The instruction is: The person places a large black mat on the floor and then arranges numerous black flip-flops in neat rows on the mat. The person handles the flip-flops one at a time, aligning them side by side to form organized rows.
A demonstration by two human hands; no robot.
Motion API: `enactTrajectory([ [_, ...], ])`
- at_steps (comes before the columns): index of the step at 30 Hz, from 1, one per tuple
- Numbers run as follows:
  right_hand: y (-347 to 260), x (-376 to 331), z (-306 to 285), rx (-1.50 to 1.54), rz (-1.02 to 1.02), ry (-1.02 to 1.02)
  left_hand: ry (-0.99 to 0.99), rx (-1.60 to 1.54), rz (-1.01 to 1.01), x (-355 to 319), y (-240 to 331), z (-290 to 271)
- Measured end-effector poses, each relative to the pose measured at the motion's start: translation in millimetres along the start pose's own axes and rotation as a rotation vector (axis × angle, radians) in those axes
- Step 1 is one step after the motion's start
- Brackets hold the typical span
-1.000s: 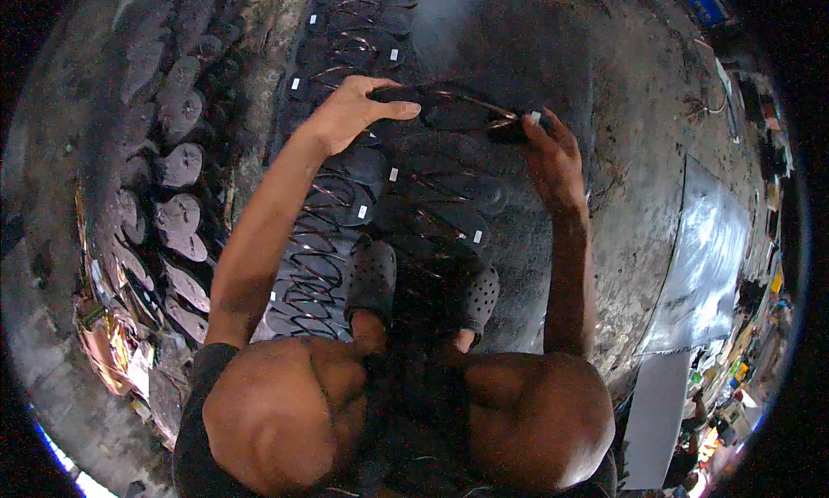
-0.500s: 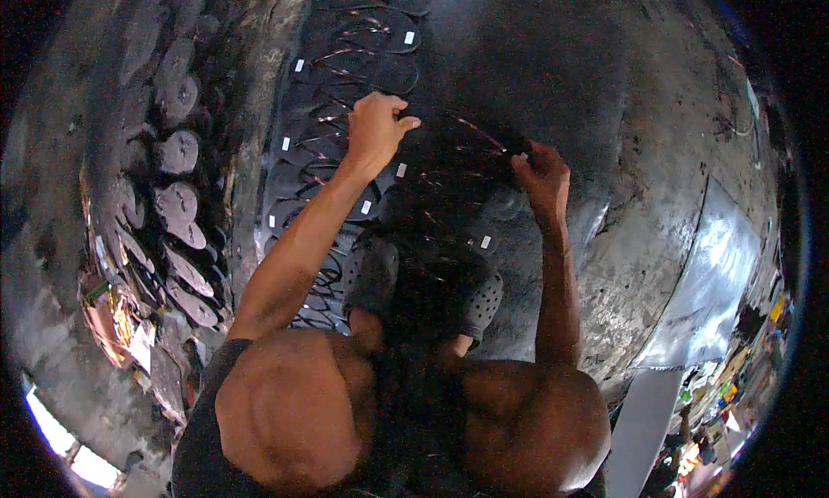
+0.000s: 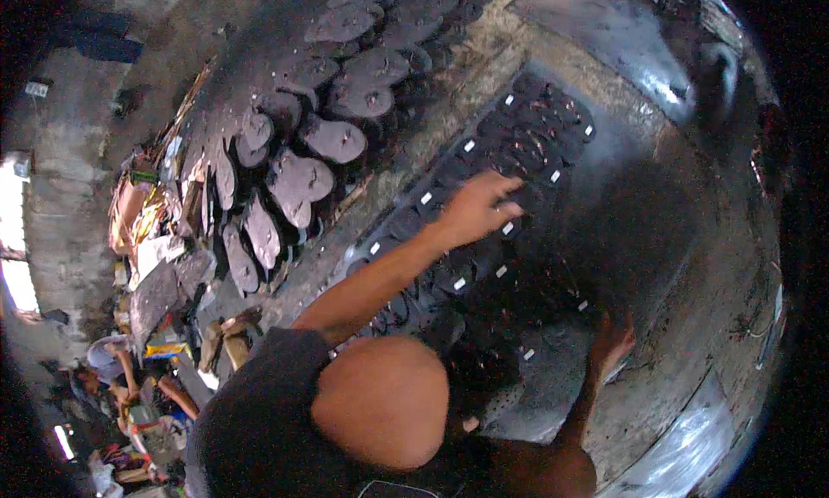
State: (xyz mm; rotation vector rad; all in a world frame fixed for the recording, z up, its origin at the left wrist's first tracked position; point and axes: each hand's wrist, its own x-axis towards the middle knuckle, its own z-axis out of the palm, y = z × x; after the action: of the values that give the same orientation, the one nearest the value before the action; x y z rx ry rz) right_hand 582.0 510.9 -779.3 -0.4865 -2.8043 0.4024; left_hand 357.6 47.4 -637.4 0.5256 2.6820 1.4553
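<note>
Over the rows of black sandals [image 3: 540, 127] with small white labels, my left hand [image 3: 484, 204] reaches out with thumb and fingers apart; nothing shows between them. My right hand [image 3: 613, 343] is beside the dark sheet [image 3: 639, 230] under the sandals, near its right edge. It is dim and smeared, so I cannot tell what its fingers do. Below it, my perforated clog [image 3: 503, 403] is partly in shadow. The sandals lie close together, their thin straps catching reddish light.
Grey shoe-sole shapes [image 3: 298, 187] stand in rows on the left, past a worn concrete strip [image 3: 406, 166]. A shiny metal-like sheet [image 3: 682, 446] lies at lower right. Scraps and cartons [image 3: 134, 209] are piled at far left. Another person [image 3: 112, 364] is at lower left.
My view has swung to the left, bringing the soles and the other person further in. The dark thing with a reddish strap between my hands no longer shows there; my left fingers have spread.
</note>
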Motion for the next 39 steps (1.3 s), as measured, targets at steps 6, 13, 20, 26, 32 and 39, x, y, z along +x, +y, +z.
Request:
enactTrajectory([
  [6,29.8,23.5,-31.4,0.365,0.266,0.046,0.761,0.948,-0.066,66.0,-73.4,-176.8],
  [13,-104.1,29.8,-88.9,0.526,0.379,-0.014,0.985,1.189,-0.003,85.4,-96.1,-267.5],
  [20,-202.6,83.6,-90.1,1.335,0.416,-0.075,0.398,-0.043,0.029,60.6,93.6,-69.2],
  [26,-185.9,117.6,-77.9,1.364,0.529,-0.398,-0.033,-0.664,-0.323,64.0,56.6,56.8],
  [32,-124.9,106.5,-11.5,0.837,0.148,-0.299,-0.134,0.145,-0.086,77.8,-13.4,88.1],
  [39,-82.6,101.9,18.8,0.853,0.285,-0.346,-0.265,0.27,-0.08,78.1,-24.5,109.5],
])
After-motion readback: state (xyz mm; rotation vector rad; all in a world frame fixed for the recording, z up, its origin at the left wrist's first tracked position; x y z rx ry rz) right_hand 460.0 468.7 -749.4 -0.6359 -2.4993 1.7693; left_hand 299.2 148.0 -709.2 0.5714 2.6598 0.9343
